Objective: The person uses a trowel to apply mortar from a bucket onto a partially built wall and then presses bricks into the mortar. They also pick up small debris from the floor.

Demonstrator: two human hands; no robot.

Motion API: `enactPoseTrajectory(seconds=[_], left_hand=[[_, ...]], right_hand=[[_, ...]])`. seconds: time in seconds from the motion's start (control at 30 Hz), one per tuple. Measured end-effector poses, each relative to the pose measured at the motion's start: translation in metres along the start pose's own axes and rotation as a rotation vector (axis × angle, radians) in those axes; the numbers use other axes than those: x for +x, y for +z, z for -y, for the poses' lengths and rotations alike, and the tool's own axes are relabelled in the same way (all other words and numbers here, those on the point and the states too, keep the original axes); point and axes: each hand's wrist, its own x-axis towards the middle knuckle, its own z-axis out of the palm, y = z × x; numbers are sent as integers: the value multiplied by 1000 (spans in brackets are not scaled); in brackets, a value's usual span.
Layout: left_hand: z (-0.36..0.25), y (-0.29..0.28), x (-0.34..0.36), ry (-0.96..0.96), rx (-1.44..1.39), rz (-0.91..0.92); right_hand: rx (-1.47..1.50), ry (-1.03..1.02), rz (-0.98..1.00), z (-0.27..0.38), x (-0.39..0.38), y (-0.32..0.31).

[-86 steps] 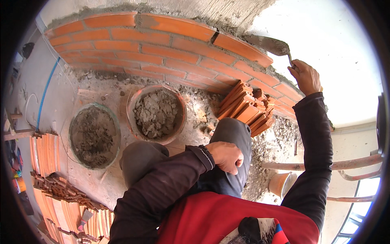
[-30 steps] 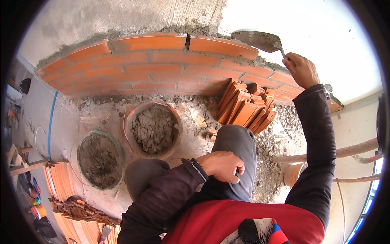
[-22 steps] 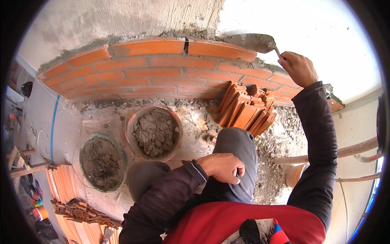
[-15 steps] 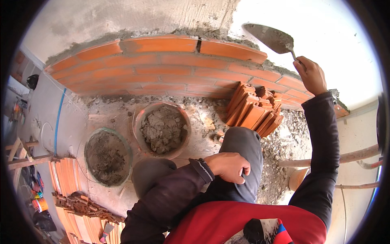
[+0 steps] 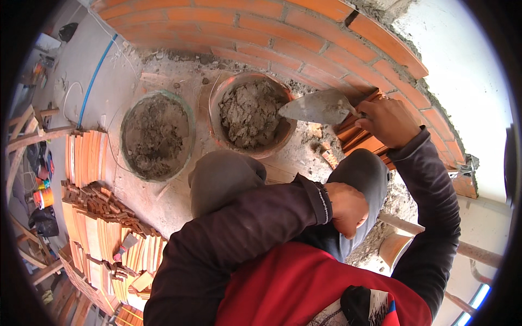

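The trowel (image 5: 317, 106) lies between one and two o'clock from the middle of the view, its pointed tip toward nine and over the edge of the mortar bucket (image 5: 215, 117); whether it touches the mortar (image 5: 250, 111) I cannot tell. It should handle as a stiff, fairly light tool, heavier at the blade once loaded, best taken by the handle behind the bent neck (damp mortar could make the metal slippery). The right hand (image 5: 389, 120), between two and three o'clock, is clamped on that handle, knuckles up, its forearm coming up from about four. The left hand (image 5: 347, 208), near four o'clock, is well apart from it, resting loosely curled on the knee (image 5: 359, 168) with nothing seen in it; how far its fingers close is hidden. Just under the right hand lies a stack of orange bricks (image 5: 364, 142). Farther out, a second bucket (image 5: 186, 117) of grey mix stands between nine and ten, the brick wall (image 5: 304, 32) sweeps from eleven to three, and more bricks (image 5: 103, 239) are piled at eight.
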Motion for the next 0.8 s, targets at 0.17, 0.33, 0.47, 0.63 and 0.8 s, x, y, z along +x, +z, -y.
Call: enactPoseTrajectory(seconds=[0.17, 0.33, 0.47, 0.63, 0.8], left_hand=[[1, -1, -1, 56, 52, 3], [-1, -3, -7, 99, 93, -57], [-3, -5, -15, 98, 92, -62], [-4, -5, -18, 112, 103, -65], [-6, -6, -30, 16, 106, -58]], right_hand=[[-194, -46, -6, 24, 28, -15], [-424, -203, -171, 11, 44, -12], [-441, -229, -62, 25, 55, -5], [-179, -332, -17, 39, 57, 36], [-335, -183, -133, 55, 67, 23]])
